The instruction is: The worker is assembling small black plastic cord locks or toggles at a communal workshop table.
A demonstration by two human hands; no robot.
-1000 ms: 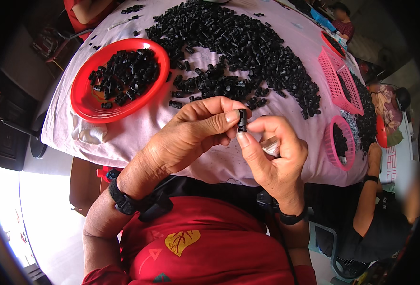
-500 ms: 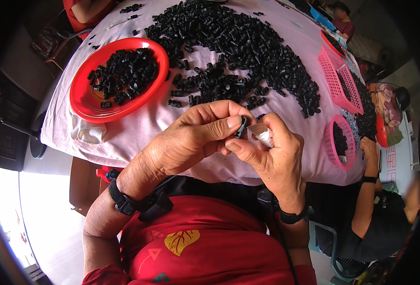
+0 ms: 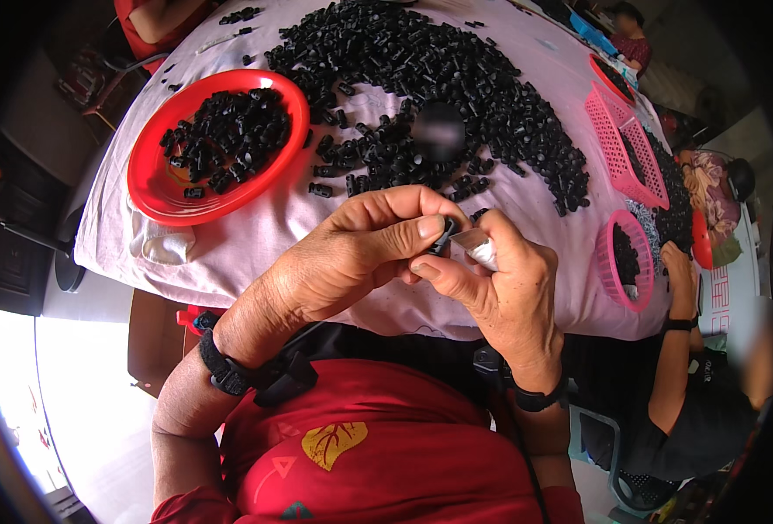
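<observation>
Over the table's near edge, my left hand (image 3: 351, 249) pinches a small black plastic part (image 3: 442, 234) between thumb and fingers. My right hand (image 3: 519, 293) is closed on a flat metal blade (image 3: 469, 238) whose grip end is wrapped in white material. The blade's tip is close beside the black part; whether they touch I cannot tell. Beyond my hands lies a big loose heap of similar black parts (image 3: 404, 52). A red plate (image 3: 155, 196) to the left holds a pile of the same parts.
A pink cloth (image 3: 255, 253) covers the table. To the right stand a pink perforated basket (image 3: 609, 122) and a round pink basket (image 3: 609, 262) with black parts inside. A co-worker's hand (image 3: 679, 266) reaches among parts at the right edge. Another person's arm (image 3: 155, 22) shows at upper left.
The black part has turned in my left fingers, showing more of a rounded end. My right hand with the blade has shifted very slightly. The heap and plate stay as they were.
</observation>
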